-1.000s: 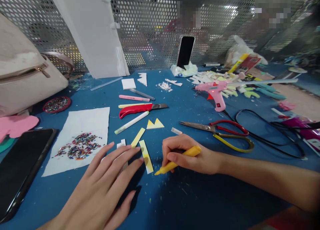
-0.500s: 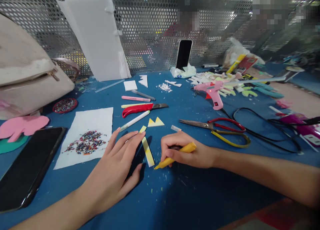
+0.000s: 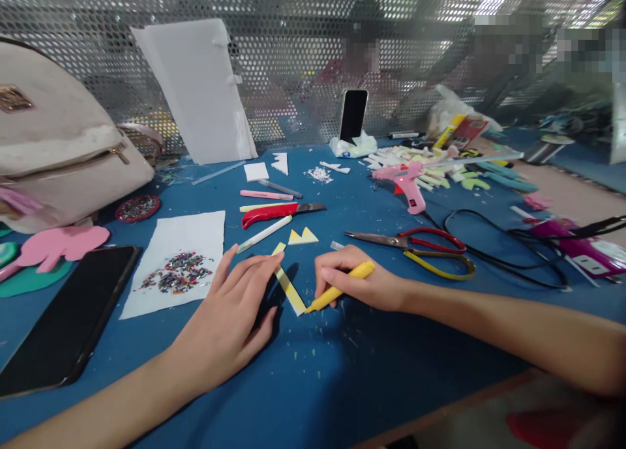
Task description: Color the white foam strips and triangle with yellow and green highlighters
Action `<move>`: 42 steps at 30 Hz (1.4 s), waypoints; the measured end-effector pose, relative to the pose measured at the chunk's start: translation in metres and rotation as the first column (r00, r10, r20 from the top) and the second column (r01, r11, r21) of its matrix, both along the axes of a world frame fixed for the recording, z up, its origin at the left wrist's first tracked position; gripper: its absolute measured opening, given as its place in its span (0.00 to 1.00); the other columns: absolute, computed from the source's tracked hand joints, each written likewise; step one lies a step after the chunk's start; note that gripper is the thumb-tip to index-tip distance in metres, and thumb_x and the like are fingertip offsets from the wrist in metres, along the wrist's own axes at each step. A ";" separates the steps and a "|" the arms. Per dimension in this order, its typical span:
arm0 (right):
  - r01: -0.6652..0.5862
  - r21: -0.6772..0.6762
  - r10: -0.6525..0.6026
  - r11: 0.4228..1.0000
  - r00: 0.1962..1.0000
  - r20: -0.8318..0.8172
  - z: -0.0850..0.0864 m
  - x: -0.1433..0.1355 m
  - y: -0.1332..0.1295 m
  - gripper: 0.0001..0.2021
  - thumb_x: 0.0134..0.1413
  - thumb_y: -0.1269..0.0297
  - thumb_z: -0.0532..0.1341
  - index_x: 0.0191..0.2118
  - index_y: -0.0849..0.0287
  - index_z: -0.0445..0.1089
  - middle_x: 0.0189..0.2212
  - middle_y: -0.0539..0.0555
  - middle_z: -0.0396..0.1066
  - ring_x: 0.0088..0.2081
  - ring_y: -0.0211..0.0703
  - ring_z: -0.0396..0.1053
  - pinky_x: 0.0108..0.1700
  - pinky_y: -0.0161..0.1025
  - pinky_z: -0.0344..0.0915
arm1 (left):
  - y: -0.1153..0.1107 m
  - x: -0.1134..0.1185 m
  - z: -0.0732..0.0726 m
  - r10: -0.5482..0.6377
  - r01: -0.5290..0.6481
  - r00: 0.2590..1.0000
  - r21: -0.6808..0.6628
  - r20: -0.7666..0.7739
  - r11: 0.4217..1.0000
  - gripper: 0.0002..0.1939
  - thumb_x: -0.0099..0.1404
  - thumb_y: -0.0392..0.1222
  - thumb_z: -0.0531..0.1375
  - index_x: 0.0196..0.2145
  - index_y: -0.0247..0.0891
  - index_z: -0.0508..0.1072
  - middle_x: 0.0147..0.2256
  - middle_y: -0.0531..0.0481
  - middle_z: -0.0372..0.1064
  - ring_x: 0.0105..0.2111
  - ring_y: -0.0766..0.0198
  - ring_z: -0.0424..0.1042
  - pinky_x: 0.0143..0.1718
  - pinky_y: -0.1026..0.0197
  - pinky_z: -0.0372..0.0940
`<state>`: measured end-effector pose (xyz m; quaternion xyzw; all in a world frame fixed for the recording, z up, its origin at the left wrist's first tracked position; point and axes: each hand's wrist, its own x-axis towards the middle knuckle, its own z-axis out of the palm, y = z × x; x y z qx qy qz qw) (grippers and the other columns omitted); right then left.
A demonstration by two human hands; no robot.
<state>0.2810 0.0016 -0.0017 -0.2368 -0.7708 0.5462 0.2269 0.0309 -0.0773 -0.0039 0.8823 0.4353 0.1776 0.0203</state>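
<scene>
My right hand grips a yellow marker like a pen, its tip at the near end of a narrow strip coloured partly yellow, with a white end. My left hand lies with fingers stretched out and the thumb apart; its fingertips press on the strip's upper part and cover a bit of it. Just beyond the strip lies a yellow-and-white zigzag piece. Near my left fingertips is a white pen with a green end. A small translucent cap shows behind my right hand.
Red-handled knife, scissors and pink glue gun with a black cable lie on the blue table. At left are a phone, glitter on white paper and a backpack. A phone stands at the back.
The marker tip has shifted slightly and now meets the strip's near end, where a small gap showed before. My left hand stays on the strip. The camera view has tilted a little.
</scene>
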 end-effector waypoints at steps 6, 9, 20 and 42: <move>0.169 0.012 -0.166 0.986 0.980 -0.112 -0.003 0.002 0.000 0.26 0.68 0.53 0.51 0.24 0.65 0.70 0.19 0.54 0.70 0.17 0.33 0.66 0.21 0.29 0.62 | -0.003 0.000 -0.001 0.054 -0.053 0.998 0.049 -0.018 0.997 0.24 0.74 0.36 0.48 0.65 0.33 0.51 0.50 0.43 0.69 0.55 0.54 0.65 0.69 0.36 0.37; 0.211 0.023 -0.206 0.977 0.969 -0.136 -0.002 0.002 0.001 0.26 0.68 0.53 0.51 0.23 0.65 0.69 0.19 0.53 0.70 0.17 0.32 0.65 0.20 0.28 0.60 | -0.003 -0.001 -0.001 0.062 -0.060 0.998 0.059 -0.023 0.996 0.23 0.74 0.37 0.48 0.65 0.33 0.53 0.44 0.46 0.70 0.51 0.55 0.67 0.69 0.37 0.38; 0.227 0.103 -0.210 0.969 0.966 -0.150 -0.002 0.002 -0.001 0.24 0.69 0.56 0.52 0.25 0.64 0.71 0.21 0.51 0.69 0.19 0.33 0.66 0.23 0.30 0.61 | -0.009 -0.005 0.003 0.069 -0.069 0.997 0.019 -0.016 0.997 0.23 0.73 0.38 0.51 0.64 0.39 0.55 0.42 0.49 0.74 0.48 0.56 0.72 0.68 0.35 0.39; 0.014 0.266 0.001 0.964 0.998 -0.056 0.001 0.004 -0.004 0.13 0.67 0.63 0.53 0.36 0.64 0.71 0.25 0.52 0.71 0.24 0.33 0.65 0.27 0.30 0.61 | -0.018 -0.012 -0.006 -0.099 0.099 0.995 -0.025 0.014 0.995 0.35 0.73 0.56 0.57 0.68 0.40 0.50 0.56 0.47 0.70 0.60 0.53 0.65 0.70 0.41 0.38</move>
